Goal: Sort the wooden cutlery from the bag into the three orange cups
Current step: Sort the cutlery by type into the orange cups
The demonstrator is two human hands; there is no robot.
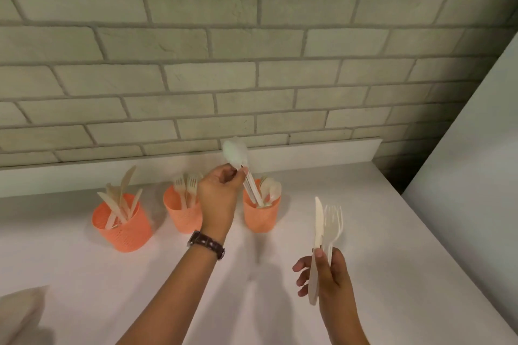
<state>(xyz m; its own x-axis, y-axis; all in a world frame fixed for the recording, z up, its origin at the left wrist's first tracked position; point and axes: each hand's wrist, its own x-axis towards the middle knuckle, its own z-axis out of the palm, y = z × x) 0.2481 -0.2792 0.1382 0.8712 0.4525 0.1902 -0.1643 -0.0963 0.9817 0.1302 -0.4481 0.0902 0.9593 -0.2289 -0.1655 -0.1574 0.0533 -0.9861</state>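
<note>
Orange cups [123,232], holding knives [123,200], forks [192,186], spoons [273,190]

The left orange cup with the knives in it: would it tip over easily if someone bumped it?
Probably fairly easily. The left cup looks like thin perforated plastic, so it is likely light. Its knives stick up above the rim and lean outward, raising the weight. Its base also seems narrower than its mouth.

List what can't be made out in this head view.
- Bag: blurred, cut off by the bottom-left edge.
- Middle cup: right side hidden by the left hand.
- Spoons it pinches: motion-blurred, count unclear.
- Forks in the right hand: overlapping, count unclear.
</note>
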